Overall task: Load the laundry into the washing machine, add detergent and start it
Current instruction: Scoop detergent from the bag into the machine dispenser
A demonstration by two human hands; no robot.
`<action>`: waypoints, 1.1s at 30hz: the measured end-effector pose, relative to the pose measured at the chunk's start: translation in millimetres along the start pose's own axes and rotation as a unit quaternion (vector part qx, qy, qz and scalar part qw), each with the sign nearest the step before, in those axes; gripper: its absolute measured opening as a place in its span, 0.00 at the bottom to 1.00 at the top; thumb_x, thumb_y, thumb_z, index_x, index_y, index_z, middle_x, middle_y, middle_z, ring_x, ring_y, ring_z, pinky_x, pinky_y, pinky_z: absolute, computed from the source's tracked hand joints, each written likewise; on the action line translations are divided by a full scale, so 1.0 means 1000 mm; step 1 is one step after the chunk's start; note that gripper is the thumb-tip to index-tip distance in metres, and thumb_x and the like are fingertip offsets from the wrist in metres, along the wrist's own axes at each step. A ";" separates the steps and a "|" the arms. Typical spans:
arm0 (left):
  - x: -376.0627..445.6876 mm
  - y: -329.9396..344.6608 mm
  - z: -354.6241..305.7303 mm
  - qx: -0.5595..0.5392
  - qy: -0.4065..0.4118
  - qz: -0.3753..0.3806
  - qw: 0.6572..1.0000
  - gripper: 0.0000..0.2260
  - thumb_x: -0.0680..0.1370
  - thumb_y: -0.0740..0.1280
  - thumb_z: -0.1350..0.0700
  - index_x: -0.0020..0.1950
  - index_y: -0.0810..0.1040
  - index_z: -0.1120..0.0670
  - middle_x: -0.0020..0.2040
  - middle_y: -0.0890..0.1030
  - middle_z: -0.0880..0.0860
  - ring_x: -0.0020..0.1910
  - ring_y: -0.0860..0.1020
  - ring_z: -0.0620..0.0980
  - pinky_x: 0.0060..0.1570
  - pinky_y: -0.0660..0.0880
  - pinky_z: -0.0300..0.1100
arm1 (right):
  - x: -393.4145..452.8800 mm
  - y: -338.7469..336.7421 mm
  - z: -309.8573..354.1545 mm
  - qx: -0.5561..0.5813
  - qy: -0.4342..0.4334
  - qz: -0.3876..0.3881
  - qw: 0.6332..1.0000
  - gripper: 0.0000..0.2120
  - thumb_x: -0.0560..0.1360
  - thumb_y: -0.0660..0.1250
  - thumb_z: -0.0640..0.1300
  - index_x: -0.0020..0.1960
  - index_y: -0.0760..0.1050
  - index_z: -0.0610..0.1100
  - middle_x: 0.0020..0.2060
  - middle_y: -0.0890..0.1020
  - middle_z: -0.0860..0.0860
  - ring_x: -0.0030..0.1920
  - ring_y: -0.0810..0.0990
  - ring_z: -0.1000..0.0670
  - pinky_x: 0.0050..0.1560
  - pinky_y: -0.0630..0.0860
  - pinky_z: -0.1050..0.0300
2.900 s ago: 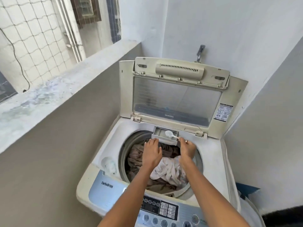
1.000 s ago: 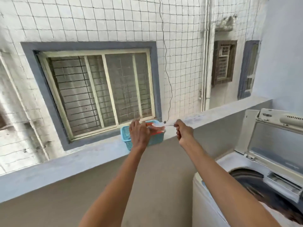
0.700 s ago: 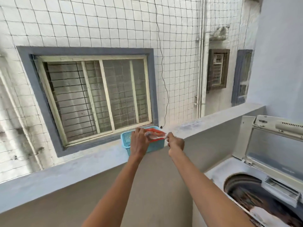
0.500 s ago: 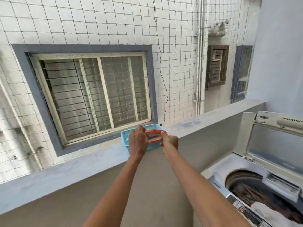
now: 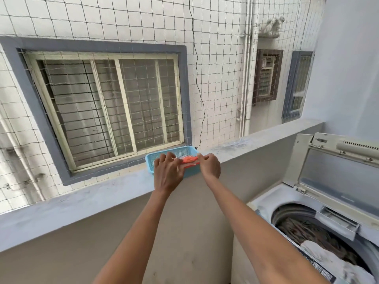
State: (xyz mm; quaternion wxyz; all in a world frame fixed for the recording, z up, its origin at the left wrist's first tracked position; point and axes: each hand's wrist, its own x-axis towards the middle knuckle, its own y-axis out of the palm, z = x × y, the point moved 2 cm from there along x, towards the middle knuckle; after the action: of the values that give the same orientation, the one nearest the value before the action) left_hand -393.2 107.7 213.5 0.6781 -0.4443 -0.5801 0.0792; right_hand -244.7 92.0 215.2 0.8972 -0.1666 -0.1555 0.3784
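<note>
A blue plastic basket (image 5: 152, 160) stands on the balcony ledge (image 5: 82, 199). Inside it lies an orange detergent packet (image 5: 189, 159). My left hand (image 5: 167, 175) reaches over the basket's front and holds the packet's left side with curled fingers. My right hand (image 5: 209, 163) is curled and pinches the packet's right edge; no spoon shows in it. At the lower right stands the top-loading washing machine (image 5: 264, 201) with its lid (image 5: 336, 171) raised. Brown and white laundry (image 5: 320, 251) fills the drum, and the detergent drawer (image 5: 336, 222) is pulled out.
Netting (image 5: 215, 68) closes off the balcony above the ledge, with a barred window (image 5: 106, 109) on the wall across. A black cable (image 5: 198, 78) hangs down to the basket. The grey parapet wall (image 5: 61, 253) runs below the ledge, left of the machine.
I turned from the machine to the ledge. My right hand brought the white spoon to the orange packet in the basket; the spoon is out of sight now. Both hands stay at the packet.
</note>
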 end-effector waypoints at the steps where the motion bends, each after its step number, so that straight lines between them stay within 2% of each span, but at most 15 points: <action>1: -0.001 -0.001 -0.001 0.001 -0.005 0.003 1.000 0.13 0.71 0.61 0.48 0.47 0.83 0.50 0.50 0.79 0.52 0.50 0.75 0.56 0.51 0.71 0.50 | 0.003 -0.001 -0.003 0.021 0.006 0.008 1.000 0.16 0.76 0.63 0.53 0.51 0.76 0.41 0.54 0.78 0.43 0.54 0.78 0.41 0.49 0.70 0.55; 3: -0.001 0.000 -0.005 0.007 -0.009 0.016 1.000 0.19 0.71 0.55 0.45 0.51 0.81 0.50 0.57 0.78 0.54 0.57 0.75 0.57 0.64 0.66 0.56 | 0.008 -0.001 -0.010 0.074 0.028 0.040 0.996 0.15 0.74 0.65 0.54 0.50 0.73 0.42 0.53 0.77 0.43 0.51 0.79 0.41 0.52 0.76 0.51; 5: 0.004 -0.001 -0.013 0.005 -0.011 0.025 1.000 0.22 0.73 0.52 0.44 0.54 0.80 0.52 0.61 0.76 0.55 0.62 0.73 0.56 0.71 0.56 0.57 | 0.010 -0.005 -0.015 0.151 0.053 0.080 0.984 0.13 0.75 0.65 0.53 0.48 0.71 0.42 0.46 0.79 0.44 0.41 0.81 0.44 0.47 0.80 0.48; 6: 0.008 -0.002 -0.021 -0.003 -0.011 0.025 1.000 0.22 0.73 0.51 0.44 0.55 0.79 0.52 0.61 0.76 0.55 0.63 0.73 0.56 0.72 0.54 0.56 | 0.011 -0.009 -0.017 0.181 0.055 0.090 0.978 0.11 0.77 0.64 0.51 0.48 0.71 0.42 0.42 0.79 0.45 0.36 0.80 0.46 0.43 0.81 0.50; 10: 0.030 -0.001 -0.067 -0.057 0.040 0.022 0.997 0.16 0.77 0.58 0.53 0.59 0.78 0.56 0.60 0.77 0.56 0.61 0.73 0.57 0.65 0.66 0.51 | 0.024 -0.035 -0.022 0.198 0.043 0.087 0.975 0.09 0.78 0.60 0.47 0.48 0.72 0.41 0.36 0.78 0.47 0.29 0.76 0.50 0.33 0.76 0.57; 13: 0.040 0.024 -0.115 -0.124 0.045 0.086 0.987 0.14 0.79 0.59 0.58 0.63 0.75 0.59 0.61 0.75 0.58 0.61 0.72 0.58 0.60 0.67 0.49 | 0.037 -0.059 -0.045 0.178 0.042 0.068 0.981 0.07 0.77 0.61 0.44 0.46 0.74 0.41 0.34 0.79 0.46 0.28 0.75 0.50 0.33 0.78 0.55; 15: 0.037 0.058 -0.148 -0.165 0.006 0.167 0.972 0.14 0.80 0.58 0.58 0.63 0.75 0.59 0.62 0.75 0.59 0.62 0.71 0.60 0.60 0.67 0.51 | 0.046 -0.076 -0.074 0.132 0.049 0.051 0.989 0.08 0.75 0.61 0.43 0.39 0.74 0.43 0.33 0.80 0.45 0.29 0.77 0.47 0.38 0.80 0.50; 17: 0.026 0.094 -0.184 -0.198 -0.016 0.244 0.949 0.14 0.80 0.57 0.58 0.60 0.77 0.60 0.59 0.76 0.61 0.60 0.73 0.61 0.59 0.70 0.52 | 0.057 -0.094 -0.115 0.075 0.066 0.032 0.994 0.11 0.74 0.62 0.46 0.32 0.71 0.48 0.32 0.81 0.45 0.35 0.82 0.43 0.44 0.82 0.46; 19: 0.009 0.127 -0.218 -0.217 -0.028 0.303 0.927 0.14 0.79 0.57 0.58 0.58 0.78 0.61 0.58 0.77 0.63 0.58 0.75 0.62 0.57 0.72 0.52 | 0.069 -0.112 -0.162 0.023 0.100 0.020 0.995 0.12 0.71 0.62 0.48 0.30 0.69 0.48 0.36 0.83 0.44 0.42 0.83 0.40 0.47 0.81 0.46; 21: -0.009 0.160 -0.253 -0.229 -0.026 0.348 0.909 0.14 0.79 0.56 0.58 0.59 0.77 0.61 0.59 0.77 0.63 0.59 0.75 0.62 0.57 0.71 0.50 | 0.080 -0.131 -0.209 -0.013 0.134 0.013 0.991 0.09 0.69 0.61 0.46 0.31 0.70 0.47 0.40 0.83 0.43 0.45 0.83 0.39 0.48 0.80 0.47; 24: -0.030 0.205 -0.300 -0.258 -0.010 0.389 0.885 0.15 0.78 0.56 0.59 0.59 0.77 0.60 0.60 0.77 0.63 0.60 0.75 0.61 0.58 0.72 0.50 | 0.083 -0.166 -0.261 -0.071 0.170 -0.002 0.983 0.07 0.72 0.60 0.45 0.41 0.76 0.46 0.49 0.83 0.42 0.51 0.81 0.40 0.47 0.77 0.53; 25: -0.035 0.219 -0.314 -0.264 0.003 0.400 0.878 0.14 0.78 0.57 0.59 0.59 0.77 0.60 0.61 0.77 0.62 0.61 0.74 0.61 0.59 0.72 0.50 | 0.085 -0.176 -0.277 -0.095 0.181 -0.012 0.979 0.09 0.73 0.60 0.44 0.47 0.78 0.44 0.51 0.83 0.42 0.53 0.80 0.40 0.46 0.73 0.55; 27: -0.042 0.250 -0.344 -0.264 0.046 0.423 0.866 0.13 0.78 0.58 0.57 0.58 0.77 0.59 0.59 0.77 0.61 0.60 0.75 0.60 0.57 0.72 0.50 | 0.092 -0.194 -0.314 -0.132 0.217 -0.040 0.966 0.13 0.75 0.59 0.44 0.52 0.79 0.42 0.53 0.82 0.42 0.56 0.79 0.40 0.49 0.73 0.54; 30: -0.049 0.288 -0.381 -0.275 0.108 0.422 0.857 0.10 0.77 0.59 0.58 0.51 0.77 0.61 0.54 0.78 0.62 0.54 0.76 0.61 0.52 0.73 0.51 | 0.101 -0.212 -0.369 -0.157 0.268 -0.085 0.947 0.12 0.75 0.57 0.45 0.50 0.78 0.43 0.51 0.82 0.42 0.53 0.79 0.41 0.50 0.74 0.52; 33: -0.053 0.331 -0.418 -0.296 0.195 0.414 0.838 0.10 0.76 0.60 0.61 0.52 0.78 0.61 0.53 0.78 0.62 0.54 0.76 0.62 0.52 0.73 0.52 | 0.109 -0.229 -0.416 -0.173 0.297 -0.131 0.930 0.10 0.77 0.58 0.44 0.49 0.78 0.45 0.48 0.83 0.45 0.50 0.80 0.42 0.44 0.73 0.54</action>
State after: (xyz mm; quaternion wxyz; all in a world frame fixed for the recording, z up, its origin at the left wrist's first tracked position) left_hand 83.2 57.6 -25.5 0.5171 -0.8290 -0.1937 0.0886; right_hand 140.3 -54.6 -45.5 0.9012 -0.4020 0.0343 0.1585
